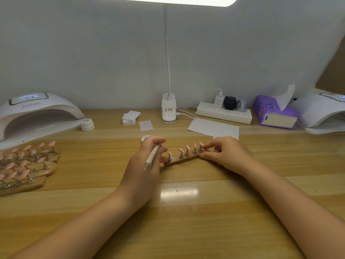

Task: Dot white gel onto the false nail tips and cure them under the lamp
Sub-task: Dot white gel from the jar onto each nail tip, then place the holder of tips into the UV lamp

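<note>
Head view: wooden strip [183, 160], five pink nail tips [187, 147] on metal stands.

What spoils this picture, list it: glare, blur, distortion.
Head view: a bright light panel is blown out at the top edge; its glare patch sits on the table between the forearms; wide-angle bending curves the table's edges; the nail tips look soft and small.

The right curing lamp [323, 113] is cut off by the frame edge.

Your wooden table [186, 212] carries two curing lamps [37, 113], nail-tip strips [182, 159], power strip [224, 114], tissue pack [276, 113], wipes [130, 117]
</note>
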Available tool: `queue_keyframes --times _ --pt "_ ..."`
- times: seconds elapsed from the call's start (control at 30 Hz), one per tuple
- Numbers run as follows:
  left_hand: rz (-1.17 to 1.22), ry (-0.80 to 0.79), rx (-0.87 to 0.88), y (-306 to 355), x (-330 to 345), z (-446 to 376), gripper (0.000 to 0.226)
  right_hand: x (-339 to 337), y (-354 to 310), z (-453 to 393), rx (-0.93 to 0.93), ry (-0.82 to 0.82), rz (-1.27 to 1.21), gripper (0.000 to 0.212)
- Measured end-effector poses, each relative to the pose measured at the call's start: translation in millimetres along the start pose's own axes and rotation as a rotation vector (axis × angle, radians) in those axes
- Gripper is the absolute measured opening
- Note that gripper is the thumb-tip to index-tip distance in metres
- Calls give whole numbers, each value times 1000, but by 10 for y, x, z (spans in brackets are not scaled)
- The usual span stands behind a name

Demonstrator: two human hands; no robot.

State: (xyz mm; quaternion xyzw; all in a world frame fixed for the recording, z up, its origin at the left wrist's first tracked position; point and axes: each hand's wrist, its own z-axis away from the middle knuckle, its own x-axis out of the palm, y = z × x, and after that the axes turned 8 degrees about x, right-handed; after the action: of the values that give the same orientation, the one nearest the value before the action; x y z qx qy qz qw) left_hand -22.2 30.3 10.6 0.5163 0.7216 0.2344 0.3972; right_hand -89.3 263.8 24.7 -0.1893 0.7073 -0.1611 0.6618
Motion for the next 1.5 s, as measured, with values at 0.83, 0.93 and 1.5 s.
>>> queue_keyframes --times 0.83,0.93,1.5 --pt "5 198 -26 13 -109 -49 21 -165 64 120 -147 -240 -365 44" --pt "29 250 -38 20 -151 -68 22 -155 50 133 -138 -234 -462 44" --pt "376 71 -73 659 595 -471 16 -1416 966 390 212 341 -341 34"
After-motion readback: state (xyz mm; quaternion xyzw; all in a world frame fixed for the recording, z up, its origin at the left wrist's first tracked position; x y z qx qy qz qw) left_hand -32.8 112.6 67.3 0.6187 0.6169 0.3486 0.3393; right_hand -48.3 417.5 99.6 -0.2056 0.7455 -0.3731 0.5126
